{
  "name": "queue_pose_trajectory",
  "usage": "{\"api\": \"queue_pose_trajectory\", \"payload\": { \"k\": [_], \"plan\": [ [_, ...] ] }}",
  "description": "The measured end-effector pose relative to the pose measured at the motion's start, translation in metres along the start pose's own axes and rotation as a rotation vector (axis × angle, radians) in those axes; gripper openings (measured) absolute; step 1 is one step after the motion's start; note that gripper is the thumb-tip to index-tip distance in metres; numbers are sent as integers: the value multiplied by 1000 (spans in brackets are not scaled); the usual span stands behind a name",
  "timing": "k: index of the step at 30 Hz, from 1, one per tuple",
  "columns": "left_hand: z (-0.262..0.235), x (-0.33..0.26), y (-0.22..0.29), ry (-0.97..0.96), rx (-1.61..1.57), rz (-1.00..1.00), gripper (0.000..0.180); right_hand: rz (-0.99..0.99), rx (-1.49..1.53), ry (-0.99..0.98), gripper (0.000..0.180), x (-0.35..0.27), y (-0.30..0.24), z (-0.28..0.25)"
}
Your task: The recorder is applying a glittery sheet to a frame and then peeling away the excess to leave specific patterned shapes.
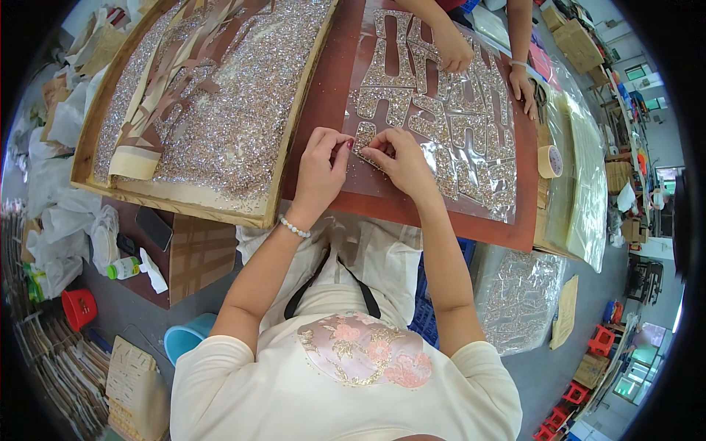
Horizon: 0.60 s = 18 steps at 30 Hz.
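Observation:
My left hand is closed in a pinch at the near left edge of a clear sheet. Whatever lies between its fingertips is too small to make out. Just right of it, my right hand has thumb and fingers drawn together over the corner of a glittering rhinestone-covered cutout; its grip is partly hidden. More rhinestone cutouts with open slots cover the sheet, which lies on a reddish-brown board. A few loose stones are scattered by my fingers.
A wooden-framed tray of loose rhinestones stands left, with brown and cream strips in it. Across the board, another person's hand touches the cutouts; their other hand rests at the right edge. A tape roll sits near there.

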<state>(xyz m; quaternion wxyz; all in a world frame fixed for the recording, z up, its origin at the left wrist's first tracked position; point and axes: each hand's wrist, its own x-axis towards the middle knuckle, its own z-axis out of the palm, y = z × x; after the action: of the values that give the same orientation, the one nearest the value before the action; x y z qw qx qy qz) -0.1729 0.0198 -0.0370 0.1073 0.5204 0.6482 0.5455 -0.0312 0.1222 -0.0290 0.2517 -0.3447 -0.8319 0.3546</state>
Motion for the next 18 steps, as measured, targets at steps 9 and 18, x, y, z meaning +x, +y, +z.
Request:
{"api": "queue_pose_trajectory", "payload": {
  "k": [9, 18],
  "plan": [
    [3, -3, 17, 45, 126, 105, 13, -18, 40, -36, 17, 10, 11, -11],
    [-107, 21, 27, -122, 592, -38, 23, -42, -82, 218, 15, 9, 16, -2]
  ]
}}
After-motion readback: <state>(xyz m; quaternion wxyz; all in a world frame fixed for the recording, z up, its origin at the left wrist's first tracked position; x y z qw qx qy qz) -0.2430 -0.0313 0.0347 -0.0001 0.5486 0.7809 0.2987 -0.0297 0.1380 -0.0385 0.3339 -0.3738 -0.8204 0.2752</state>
